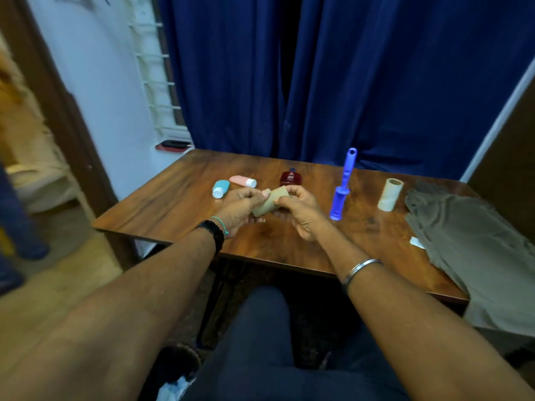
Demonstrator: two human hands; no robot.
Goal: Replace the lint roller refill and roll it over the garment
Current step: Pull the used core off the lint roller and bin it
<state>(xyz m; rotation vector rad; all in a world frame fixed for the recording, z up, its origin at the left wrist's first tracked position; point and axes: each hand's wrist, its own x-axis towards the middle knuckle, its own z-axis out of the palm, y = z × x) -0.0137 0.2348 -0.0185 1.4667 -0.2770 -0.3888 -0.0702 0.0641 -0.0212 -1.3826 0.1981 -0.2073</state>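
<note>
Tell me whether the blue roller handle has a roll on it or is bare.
Bare. The blue handle lies on the table with nothing on it; one roll lies beside it, another roll is in both hands.

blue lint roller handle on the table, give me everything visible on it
The lint roller handle is bright blue, plastic by the look, with no roll on it. It lies flat on the wooden table, slim grip end with a hanging hole pointing toward the curtain, thicker ribbed spindle end toward the person. Neither hand touches it. It lies between the right hand and a pale roll, apart from both.
</note>
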